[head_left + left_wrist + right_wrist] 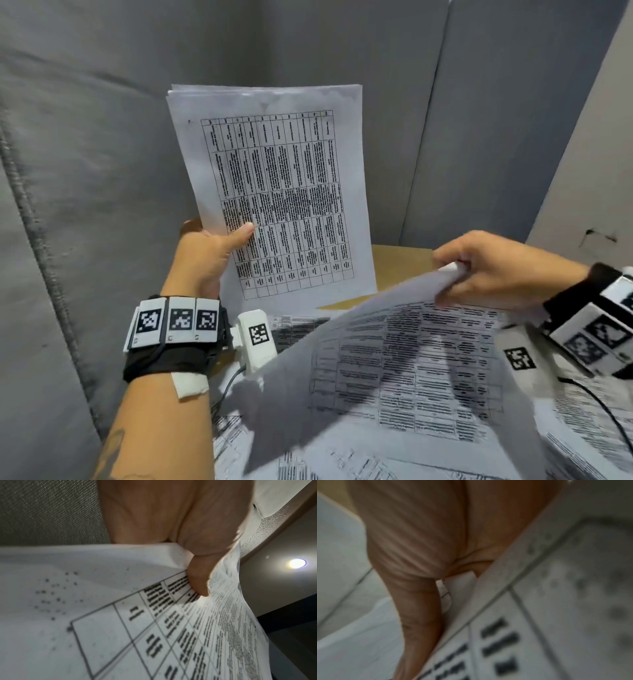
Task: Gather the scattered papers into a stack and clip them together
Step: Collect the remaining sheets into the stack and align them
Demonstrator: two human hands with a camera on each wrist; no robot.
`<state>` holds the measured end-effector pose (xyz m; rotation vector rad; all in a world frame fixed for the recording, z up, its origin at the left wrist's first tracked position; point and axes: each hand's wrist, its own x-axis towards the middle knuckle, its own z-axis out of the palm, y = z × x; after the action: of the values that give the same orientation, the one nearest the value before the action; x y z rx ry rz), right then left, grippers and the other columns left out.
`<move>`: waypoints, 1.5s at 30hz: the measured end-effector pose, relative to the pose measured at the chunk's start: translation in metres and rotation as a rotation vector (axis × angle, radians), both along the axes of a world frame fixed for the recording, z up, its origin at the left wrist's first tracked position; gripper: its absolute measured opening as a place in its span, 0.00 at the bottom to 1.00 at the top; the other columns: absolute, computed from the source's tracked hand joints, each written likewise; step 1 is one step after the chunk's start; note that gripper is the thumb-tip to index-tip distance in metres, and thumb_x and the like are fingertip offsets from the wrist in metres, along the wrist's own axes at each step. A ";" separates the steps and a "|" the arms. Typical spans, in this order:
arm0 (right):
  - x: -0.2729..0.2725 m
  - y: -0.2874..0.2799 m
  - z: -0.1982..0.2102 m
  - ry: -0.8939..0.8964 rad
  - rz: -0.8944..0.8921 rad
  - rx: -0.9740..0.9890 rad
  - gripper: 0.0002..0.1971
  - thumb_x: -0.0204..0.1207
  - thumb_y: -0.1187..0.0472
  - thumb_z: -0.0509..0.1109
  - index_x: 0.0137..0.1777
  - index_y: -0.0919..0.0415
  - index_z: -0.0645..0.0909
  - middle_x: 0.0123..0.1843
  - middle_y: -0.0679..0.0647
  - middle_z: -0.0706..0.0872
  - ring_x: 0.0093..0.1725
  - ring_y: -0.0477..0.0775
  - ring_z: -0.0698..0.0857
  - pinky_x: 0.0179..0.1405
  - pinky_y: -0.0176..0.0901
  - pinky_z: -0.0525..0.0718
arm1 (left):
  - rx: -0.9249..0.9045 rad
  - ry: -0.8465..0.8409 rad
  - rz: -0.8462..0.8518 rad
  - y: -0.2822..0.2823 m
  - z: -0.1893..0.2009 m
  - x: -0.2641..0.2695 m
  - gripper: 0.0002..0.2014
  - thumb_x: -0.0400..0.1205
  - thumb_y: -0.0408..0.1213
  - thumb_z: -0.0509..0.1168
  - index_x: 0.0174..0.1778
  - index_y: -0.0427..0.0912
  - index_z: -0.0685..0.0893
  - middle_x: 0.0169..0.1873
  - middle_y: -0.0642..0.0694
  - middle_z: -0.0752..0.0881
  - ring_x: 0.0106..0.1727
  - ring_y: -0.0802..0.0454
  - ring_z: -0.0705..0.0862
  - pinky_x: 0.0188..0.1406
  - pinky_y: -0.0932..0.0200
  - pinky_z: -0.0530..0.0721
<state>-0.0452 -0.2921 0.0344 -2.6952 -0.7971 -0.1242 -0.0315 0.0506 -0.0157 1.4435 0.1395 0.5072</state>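
Upright in the left hand (202,253): gathered stack (274,192), long axis standing near vertical, printed table facing the camera, lower left edge pinched between thumb (199,580) on the front and fingers hidden behind. Just right of and below that stack: loose sheet (394,359), lifted and bowed, one corner clamped in the right hand (496,270), fingers (419,615) curled over the paper's edge with the thumb on the other side. Long axis of the sheet slanting down and away from the stack, so probably needing a turn to vertical and a swing leftward before sliding against the stack's front or back. Right hand nearer the loose sheet, left hand serving as the receiving side; gap between the two small, edges not yet touching.

Below the stack: more scattered papers (582,445), overlapping, lying flat on a worktop (400,260) of which only a tan patch shows beside the stack's lower right corner. Behind the stack: grey sofa (85,154) cushions. No clip visible in any view, possibly covered by paper. Nothing standing between sheet and stack; likely snags only the sheet's own floppiness and the uneven top edges of the stack.
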 end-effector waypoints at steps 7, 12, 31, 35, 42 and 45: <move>0.023 -0.069 -0.026 0.183 -0.164 0.935 0.46 0.35 0.41 0.92 0.51 0.70 0.87 0.40 0.62 0.89 0.35 0.55 0.86 0.31 0.39 0.85 | 0.101 0.066 -0.099 -0.017 0.001 -0.001 0.25 0.73 0.43 0.74 0.21 0.42 0.65 0.14 0.51 0.62 0.25 0.49 0.67 0.73 0.35 0.71; 0.026 -0.056 -0.060 0.335 -0.191 1.426 0.29 0.55 0.60 0.85 0.58 0.68 0.83 0.36 0.57 0.92 0.30 0.52 0.91 0.25 0.43 0.89 | 0.177 0.023 -0.219 -0.019 -0.013 0.017 0.35 0.63 0.55 0.79 0.40 0.21 0.79 0.24 0.41 0.76 0.28 0.51 0.76 0.65 0.30 0.78; 0.032 0.001 -0.137 0.232 -0.248 1.591 0.30 0.55 0.58 0.87 0.59 0.64 0.84 0.52 0.64 0.92 0.46 0.58 0.91 0.49 0.55 0.89 | 0.012 0.043 -0.518 -0.087 -0.021 0.023 0.18 0.88 0.44 0.56 0.56 0.38 0.89 0.51 0.31 0.90 0.51 0.34 0.88 0.52 0.39 0.87; 0.031 -0.001 -0.132 0.159 -0.237 1.677 0.17 0.68 0.74 0.77 0.57 0.66 0.83 0.50 0.62 0.93 0.46 0.57 0.92 0.43 0.45 0.91 | -0.213 -0.014 -0.625 -0.091 -0.022 0.023 0.30 0.83 0.61 0.52 0.63 0.42 0.87 0.43 0.42 0.92 0.45 0.44 0.91 0.46 0.48 0.89; 0.034 -0.016 -0.131 0.051 -0.238 1.529 0.19 0.68 0.73 0.80 0.55 0.59 0.80 0.49 0.58 0.92 0.47 0.60 0.91 0.48 0.57 0.91 | 0.064 -0.063 -0.464 -0.093 -0.030 0.028 0.07 0.80 0.27 0.68 0.54 0.34 0.85 0.48 0.31 0.87 0.51 0.37 0.84 0.53 0.38 0.86; 0.032 -0.028 -0.127 0.035 -0.196 1.465 0.23 0.66 0.72 0.81 0.59 0.58 0.82 0.50 0.54 0.93 0.48 0.52 0.92 0.45 0.45 0.90 | 0.063 -0.132 -0.468 -0.101 -0.032 0.028 0.09 0.77 0.25 0.70 0.52 0.36 0.85 0.41 0.41 0.90 0.47 0.43 0.87 0.46 0.51 0.88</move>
<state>-0.0130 -0.3198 -0.0923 -1.3424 -0.1971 -0.4769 -0.0032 -0.0503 -0.0477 1.4404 -0.3165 0.2211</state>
